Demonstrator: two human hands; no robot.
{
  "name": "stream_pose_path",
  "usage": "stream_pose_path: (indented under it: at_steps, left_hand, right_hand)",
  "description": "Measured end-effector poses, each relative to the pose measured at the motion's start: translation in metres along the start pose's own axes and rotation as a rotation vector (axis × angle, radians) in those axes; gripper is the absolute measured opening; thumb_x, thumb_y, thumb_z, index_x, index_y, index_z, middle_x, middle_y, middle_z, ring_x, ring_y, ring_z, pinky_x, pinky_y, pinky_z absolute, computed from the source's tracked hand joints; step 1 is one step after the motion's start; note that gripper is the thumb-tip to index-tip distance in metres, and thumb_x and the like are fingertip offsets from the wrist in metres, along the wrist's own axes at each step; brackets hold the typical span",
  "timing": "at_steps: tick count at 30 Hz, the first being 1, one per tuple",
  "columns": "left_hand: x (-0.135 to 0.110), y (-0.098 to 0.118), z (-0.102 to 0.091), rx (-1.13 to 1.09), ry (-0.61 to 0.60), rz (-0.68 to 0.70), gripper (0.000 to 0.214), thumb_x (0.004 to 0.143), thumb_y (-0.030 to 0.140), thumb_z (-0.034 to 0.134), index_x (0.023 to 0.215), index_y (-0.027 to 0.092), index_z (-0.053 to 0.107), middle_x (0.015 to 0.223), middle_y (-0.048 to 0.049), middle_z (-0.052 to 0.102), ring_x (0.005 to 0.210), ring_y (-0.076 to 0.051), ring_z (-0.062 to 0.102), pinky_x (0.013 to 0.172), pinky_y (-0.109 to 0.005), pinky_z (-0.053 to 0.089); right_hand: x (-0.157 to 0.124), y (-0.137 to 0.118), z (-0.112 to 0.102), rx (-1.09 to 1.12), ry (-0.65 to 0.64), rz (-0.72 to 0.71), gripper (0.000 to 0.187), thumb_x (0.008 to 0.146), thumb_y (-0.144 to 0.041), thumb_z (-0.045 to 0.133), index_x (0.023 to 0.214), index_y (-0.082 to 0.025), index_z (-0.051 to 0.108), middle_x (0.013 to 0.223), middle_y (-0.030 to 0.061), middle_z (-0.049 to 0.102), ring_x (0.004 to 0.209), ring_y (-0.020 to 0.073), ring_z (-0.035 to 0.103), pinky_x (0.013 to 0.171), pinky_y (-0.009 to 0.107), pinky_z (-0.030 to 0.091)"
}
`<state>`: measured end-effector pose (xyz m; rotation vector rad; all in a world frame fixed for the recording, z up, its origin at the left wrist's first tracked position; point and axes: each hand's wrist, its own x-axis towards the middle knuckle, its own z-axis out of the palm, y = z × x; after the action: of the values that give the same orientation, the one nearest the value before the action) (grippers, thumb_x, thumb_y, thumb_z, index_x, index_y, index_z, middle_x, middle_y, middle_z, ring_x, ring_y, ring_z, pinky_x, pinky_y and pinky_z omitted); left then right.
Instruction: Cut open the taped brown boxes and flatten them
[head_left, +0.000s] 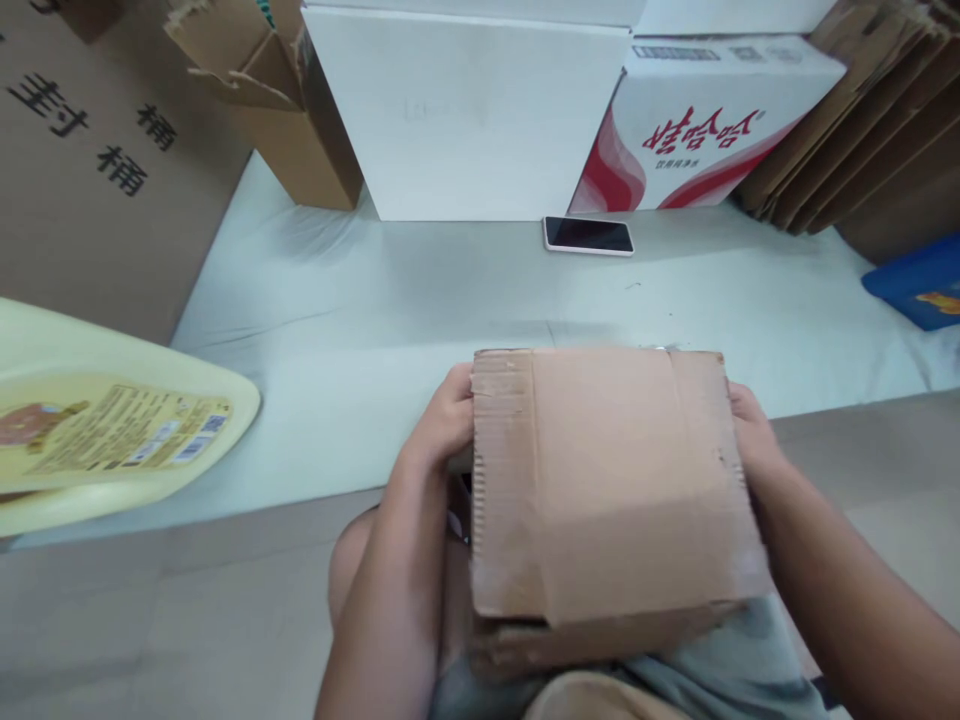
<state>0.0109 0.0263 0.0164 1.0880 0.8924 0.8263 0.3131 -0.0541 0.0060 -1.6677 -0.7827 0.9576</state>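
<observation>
A pale cloth sheet [420, 300] covers the floor, and everything else is placed against it. At its far edge stands a large white carton [469, 115], with a brown box printed with black characters [90, 170] to the left of the sheet and a torn open brown carton [292, 110] between the two. A white carton with red printing [705, 125] stands at the far edge too, right of the white one, and flattened cardboard sheets [862, 120] lean beyond it. A yellow plastic jug with a label [97, 430] lies on the sheet's left near corner. A blue item [919, 285] lies at its right edge.

At the sheet's near edge, over the person's lap, a taped brown cardboard box [607, 480] is held flat between both hands. The left hand [442, 420] has its fingers curled against the box's left side; the right hand [754, 440] presses the right side, fingers hidden behind it.

A dark-screened phone [589, 236] lies on the sheet just before the red-printed carton.
</observation>
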Motion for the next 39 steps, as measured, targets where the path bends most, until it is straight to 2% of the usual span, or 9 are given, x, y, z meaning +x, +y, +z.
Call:
stream_pose_path:
  at_steps: [4, 9, 12, 14, 17, 25, 32, 36, 39]
  left_hand:
    - [0.003, -0.005, 0.001, -0.106, -0.007, -0.059, 0.032, 0.068, 0.035, 0.085, 0.093, 0.018, 0.081, 0.087, -0.0053, 0.078, 0.088, -0.025, 0.072, 0.080, -0.033, 0.057]
    - [0.007, -0.016, 0.000, -0.292, -0.147, -0.146, 0.050, 0.072, 0.058, 0.086, 0.105, 0.020, 0.079, 0.093, -0.0080, 0.079, 0.083, -0.023, 0.073, 0.069, -0.031, 0.056]
    - [0.002, -0.019, -0.002, -0.383, -0.255, -0.126, 0.077, 0.064, 0.080, 0.080, 0.112, 0.020, 0.077, 0.112, -0.0154, 0.078, 0.107, -0.035, 0.074, 0.084, -0.042, 0.061]
    - [-0.001, -0.018, -0.003, -0.339, -0.264, -0.104, 0.074, 0.063, 0.070, 0.088, 0.116, 0.021, 0.075, 0.126, -0.0165, 0.076, 0.120, -0.038, 0.070, 0.096, -0.045, 0.059]
    - [0.000, -0.016, -0.004, -0.257, -0.173, -0.093, 0.054, 0.068, 0.043, 0.095, 0.112, 0.021, 0.075, 0.126, -0.0136, 0.077, 0.119, -0.034, 0.072, 0.101, -0.045, 0.057]
    - [0.012, -0.011, -0.004, -0.531, 0.263, 0.054, 0.049, 0.066, 0.046, 0.092, 0.105, 0.022, 0.074, 0.113, -0.0082, 0.080, 0.122, -0.032, 0.071, 0.102, -0.043, 0.059]
    - [0.034, -0.015, 0.015, -0.615, 0.411, 0.024, 0.049, 0.065, 0.040, 0.092, 0.104, 0.023, 0.069, 0.119, -0.0065, 0.079, 0.122, -0.031, 0.071, 0.105, -0.044, 0.058]
    - [0.050, -0.015, 0.034, -0.591, 0.352, -0.013, 0.052, 0.066, 0.043, 0.090, 0.108, 0.022, 0.067, 0.110, -0.0074, 0.080, 0.112, -0.030, 0.075, 0.098, -0.042, 0.059]
    - [0.062, -0.012, 0.040, -0.556, 0.328, -0.033, 0.053, 0.067, 0.050, 0.087, 0.106, 0.021, 0.065, 0.101, -0.0064, 0.079, 0.093, -0.024, 0.077, 0.083, -0.034, 0.060]
  right_hand:
    - [-0.007, -0.007, 0.012, 0.089, 0.045, 0.048, 0.043, 0.044, -0.039, 0.097, 0.067, -0.018, 0.069, 0.061, -0.0001, 0.065, 0.050, 0.0126, 0.056, 0.045, 0.025, 0.049]
    - [-0.004, -0.014, 0.023, 0.172, 0.160, 0.036, 0.033, 0.052, -0.035, 0.088, 0.072, -0.020, 0.066, 0.067, -0.0002, 0.069, 0.057, 0.0130, 0.062, 0.052, 0.024, 0.054]
    - [0.003, -0.015, 0.023, 0.177, 0.178, 0.033, 0.032, 0.054, -0.036, 0.086, 0.071, -0.020, 0.064, 0.062, -0.0012, 0.065, 0.051, 0.0121, 0.057, 0.046, 0.023, 0.049]
    - [0.009, -0.015, 0.022, 0.169, 0.175, 0.031, 0.030, 0.060, -0.038, 0.084, 0.071, -0.020, 0.062, 0.059, -0.0015, 0.062, 0.049, 0.0120, 0.054, 0.044, 0.024, 0.046]
    - [0.020, -0.016, 0.016, 0.167, 0.160, 0.017, 0.029, 0.063, -0.040, 0.082, 0.071, -0.020, 0.062, 0.059, -0.0010, 0.060, 0.050, 0.0129, 0.053, 0.046, 0.026, 0.044]
    - [0.009, 0.009, -0.041, 0.124, 0.142, 0.160, 0.027, 0.057, -0.052, 0.079, 0.066, -0.028, 0.070, 0.068, 0.0093, 0.067, 0.059, 0.0245, 0.065, 0.054, 0.039, 0.050]
    - [-0.036, 0.023, -0.025, 0.011, -0.288, 0.198, 0.034, 0.053, -0.047, 0.089, 0.071, -0.024, 0.070, 0.061, 0.0061, 0.070, 0.056, 0.0260, 0.069, 0.055, 0.039, 0.061]
    - [-0.033, 0.020, -0.016, 0.122, -0.031, 0.258, 0.049, 0.051, -0.056, 0.093, 0.073, -0.023, 0.064, 0.051, -0.0026, 0.058, 0.033, 0.0141, 0.048, 0.029, 0.027, 0.042]
    - [-0.022, 0.008, -0.037, 0.067, 0.203, 0.238, 0.059, 0.034, -0.060, 0.097, 0.061, -0.023, 0.059, 0.043, -0.0027, 0.049, 0.029, 0.0118, 0.039, 0.023, 0.027, 0.034]
